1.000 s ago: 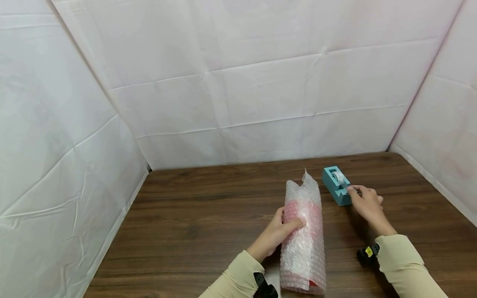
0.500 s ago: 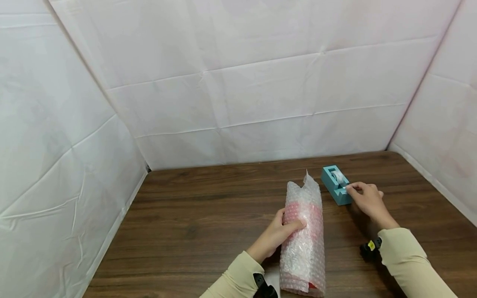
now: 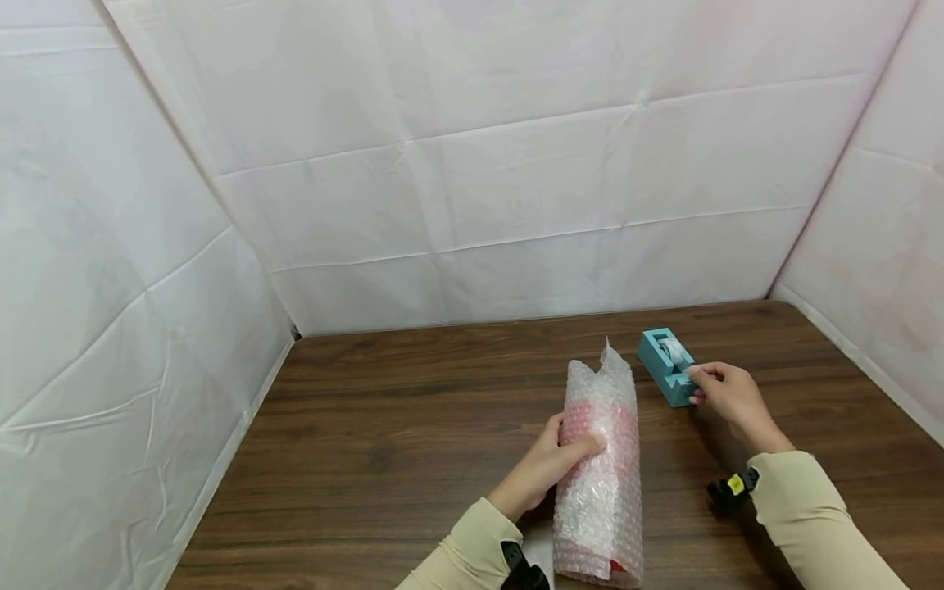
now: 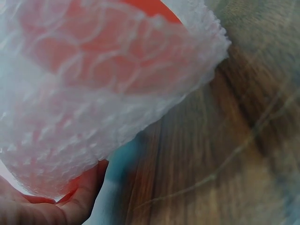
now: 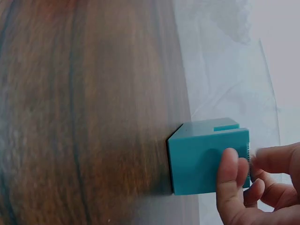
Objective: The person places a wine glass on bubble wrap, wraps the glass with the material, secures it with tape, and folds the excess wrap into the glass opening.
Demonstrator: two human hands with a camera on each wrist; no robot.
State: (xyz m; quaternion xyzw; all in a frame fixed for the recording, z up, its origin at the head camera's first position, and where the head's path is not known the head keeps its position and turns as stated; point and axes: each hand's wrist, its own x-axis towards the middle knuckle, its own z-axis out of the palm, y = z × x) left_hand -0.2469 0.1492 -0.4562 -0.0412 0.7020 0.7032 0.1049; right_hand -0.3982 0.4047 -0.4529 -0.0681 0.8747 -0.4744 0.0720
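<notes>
A bundle of bubble wrap (image 3: 603,500) lies lengthwise on the table, rolled round something red, with its far end loose and ragged. My left hand (image 3: 547,463) grips the bundle from its left side, thumb on top. In the left wrist view, red (image 4: 159,8) shows through the wrap's end. To the right of the bundle stands a teal tape dispenser (image 3: 656,369) holding a roll of clear tape (image 3: 673,351). My right hand (image 3: 730,400) pinches the tape at the dispenser's near, toothed end. The right wrist view has its fingers against the dispenser's front (image 5: 201,164).
Under the left wrist, a flat white item (image 3: 541,553) partly shows beside the bundle. The dark wooden table (image 3: 383,442) is bordered by white sheet walls (image 3: 516,188) at the back and both sides.
My right hand shifts slightly at the dispenser's cutting end, its fingers curling closer to the front. The left hand and the bundle stay almost where they were.
</notes>
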